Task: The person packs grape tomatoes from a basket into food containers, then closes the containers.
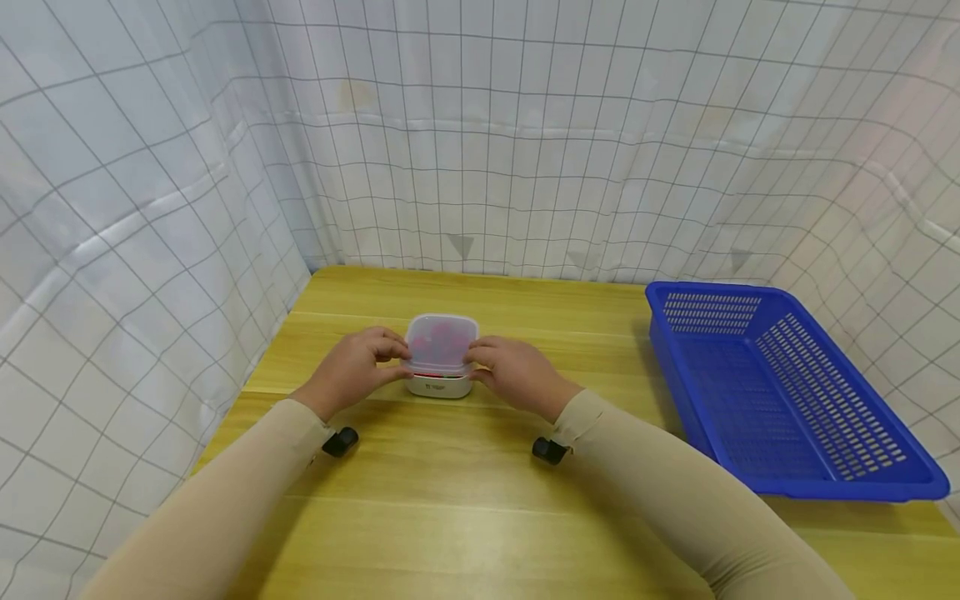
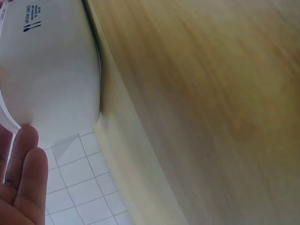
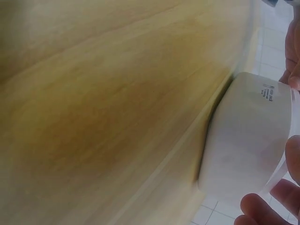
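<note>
Your white lidded container sits left of centre on the yellow wooden worktop, both hands pinching its lid edges: left hand, right hand. A blue basket lies at right; gridded white curtain encloses everything.

Bright, even light with soft shadows; head view bends at the edges, both wrist views are pretty blurry up close.
</note>
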Demonstrator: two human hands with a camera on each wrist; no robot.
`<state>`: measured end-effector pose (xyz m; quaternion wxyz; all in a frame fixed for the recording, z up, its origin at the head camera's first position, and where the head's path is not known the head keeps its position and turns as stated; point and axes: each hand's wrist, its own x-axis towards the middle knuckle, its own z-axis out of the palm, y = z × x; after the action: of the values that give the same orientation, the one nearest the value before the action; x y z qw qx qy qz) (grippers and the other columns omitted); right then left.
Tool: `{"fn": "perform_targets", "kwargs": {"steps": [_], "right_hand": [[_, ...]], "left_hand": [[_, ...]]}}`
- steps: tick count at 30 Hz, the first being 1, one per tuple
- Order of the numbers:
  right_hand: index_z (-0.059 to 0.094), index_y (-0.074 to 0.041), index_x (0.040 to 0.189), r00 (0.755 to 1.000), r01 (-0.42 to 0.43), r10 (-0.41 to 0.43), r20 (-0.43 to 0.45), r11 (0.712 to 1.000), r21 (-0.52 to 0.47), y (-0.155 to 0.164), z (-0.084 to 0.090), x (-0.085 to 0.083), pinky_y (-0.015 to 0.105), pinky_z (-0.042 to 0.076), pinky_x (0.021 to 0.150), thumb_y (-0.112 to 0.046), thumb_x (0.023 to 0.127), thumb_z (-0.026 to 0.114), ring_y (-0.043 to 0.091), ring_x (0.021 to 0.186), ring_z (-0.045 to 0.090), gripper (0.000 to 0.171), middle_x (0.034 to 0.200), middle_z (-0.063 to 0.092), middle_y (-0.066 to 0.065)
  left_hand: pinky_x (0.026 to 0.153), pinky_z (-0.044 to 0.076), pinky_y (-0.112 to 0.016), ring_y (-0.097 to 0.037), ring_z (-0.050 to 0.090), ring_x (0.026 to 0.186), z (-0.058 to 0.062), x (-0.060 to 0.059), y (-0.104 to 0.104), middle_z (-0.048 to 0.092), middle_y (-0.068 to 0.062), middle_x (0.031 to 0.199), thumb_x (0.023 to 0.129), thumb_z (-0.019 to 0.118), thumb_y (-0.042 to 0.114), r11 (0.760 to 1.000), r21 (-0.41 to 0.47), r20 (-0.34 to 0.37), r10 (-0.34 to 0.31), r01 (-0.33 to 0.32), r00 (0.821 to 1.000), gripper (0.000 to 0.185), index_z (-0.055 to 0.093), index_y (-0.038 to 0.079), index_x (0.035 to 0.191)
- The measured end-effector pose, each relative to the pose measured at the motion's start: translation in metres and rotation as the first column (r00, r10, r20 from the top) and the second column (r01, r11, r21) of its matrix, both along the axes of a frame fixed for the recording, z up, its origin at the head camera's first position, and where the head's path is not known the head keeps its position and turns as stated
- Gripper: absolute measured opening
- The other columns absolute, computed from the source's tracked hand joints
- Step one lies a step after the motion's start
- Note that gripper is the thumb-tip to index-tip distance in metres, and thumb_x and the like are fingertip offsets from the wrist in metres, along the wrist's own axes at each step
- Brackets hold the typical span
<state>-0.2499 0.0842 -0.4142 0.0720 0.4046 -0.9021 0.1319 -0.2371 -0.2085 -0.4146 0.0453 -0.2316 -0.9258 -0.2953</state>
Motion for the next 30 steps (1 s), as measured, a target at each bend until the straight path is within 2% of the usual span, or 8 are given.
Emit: {"fn": "perform_targets", "kwargs": {"steps": [7,11,15,17,20,24,26,30], "right_hand": [[0.075,-0.014,0.124,1.0,0.003,-0.003,0.008,0.999,0.032,-0.002,0.003,0.003,0.037,0.059,0.1,-0.025,0.1,0.074,0.021,0.12,0.07,0.027,0.131,0.072,0.004],[0.075,-0.015,0.124,1.0,0.008,-0.01,0.03,0.999,0.04,-0.002,0.005,0.003,0.037,0.059,0.099,-0.027,0.098,0.076,0.02,0.119,0.07,0.029,0.13,0.072,0.003],[0.075,-0.014,0.125,0.998,0.009,-0.008,0.066,1.0,-0.012,-0.003,0.011,-0.002,0.04,0.058,0.1,-0.031,0.098,0.076,0.022,0.117,0.071,0.032,0.126,0.074,0.003],[0.074,-0.012,0.127,0.995,0.031,-0.027,0.093,0.998,-0.051,-0.005,0.015,-0.007,0.042,0.057,0.103,-0.034,0.1,0.074,0.024,0.119,0.07,0.035,0.128,0.074,0.004],[0.068,-0.009,0.137,0.982,0.089,-0.073,0.174,0.992,-0.086,-0.009,0.021,-0.015,0.045,0.052,0.111,-0.037,0.103,0.07,0.029,0.13,0.064,0.044,0.139,0.069,0.008],[0.048,-0.006,0.157,0.947,0.154,-0.143,0.289,0.988,-0.016,-0.018,0.022,-0.025,0.053,0.036,0.125,-0.048,0.103,0.066,0.037,0.152,0.043,0.071,0.163,0.047,0.017],[0.037,-0.004,0.163,0.931,0.163,-0.164,0.326,0.986,0.031,-0.022,0.019,-0.028,0.056,0.029,0.128,-0.054,0.102,0.065,0.042,0.158,0.031,0.083,0.17,0.034,0.02],[0.024,-0.003,0.167,0.915,0.157,-0.178,0.361,0.984,0.088,-0.025,0.012,-0.03,0.057,0.027,0.129,-0.06,0.1,0.063,0.045,0.16,0.022,0.096,0.175,0.02,0.021]], "left_hand": [[0.094,0.059,-0.047,-0.025,0.07,0.107,-0.001,0.002,-0.001,0.073,-0.003,0.118,0.092,0.083,0.024,1.0,-0.017,-0.015,-0.011,0.011,1.0,0.017,0.082,0.013,0.105],[0.093,0.059,-0.046,-0.022,0.069,0.104,-0.001,0.001,-0.003,0.072,0.0,0.115,0.094,0.081,0.027,1.0,-0.018,-0.01,-0.013,0.013,1.0,0.011,0.082,0.018,0.101],[0.091,0.058,-0.046,-0.021,0.068,0.101,0.003,-0.002,-0.004,0.072,0.0,0.111,0.1,0.075,0.031,1.0,0.006,0.007,0.008,-0.008,1.0,0.013,0.081,0.02,0.099],[0.093,0.058,-0.049,-0.025,0.068,0.106,0.007,-0.006,-0.003,0.071,-0.003,0.116,0.102,0.072,0.034,1.0,0.004,0.018,0.028,-0.028,0.999,0.019,0.079,0.017,0.108],[0.104,0.053,-0.056,-0.035,0.063,0.125,0.014,-0.015,0.001,0.066,-0.01,0.135,0.105,0.067,0.04,0.998,-0.043,0.039,0.051,-0.049,0.998,0.037,0.072,0.013,0.13],[0.119,0.04,-0.062,-0.04,0.048,0.147,0.015,-0.027,0.008,0.05,-0.016,0.159,0.107,0.059,0.047,0.992,-0.118,0.09,0.048,-0.037,0.995,0.06,0.052,0.01,0.154],[0.122,0.036,-0.062,-0.041,0.042,0.151,0.012,-0.031,0.011,0.044,-0.018,0.164,0.109,0.056,0.047,0.991,-0.129,0.117,0.036,-0.021,0.992,0.065,0.044,0.009,0.16],[0.126,0.03,-0.06,-0.041,0.036,0.156,0.007,-0.035,0.015,0.037,-0.019,0.168,0.11,0.053,0.044,0.992,-0.129,0.168,0.022,0.0,0.985,0.069,0.035,0.005,0.164]]}}
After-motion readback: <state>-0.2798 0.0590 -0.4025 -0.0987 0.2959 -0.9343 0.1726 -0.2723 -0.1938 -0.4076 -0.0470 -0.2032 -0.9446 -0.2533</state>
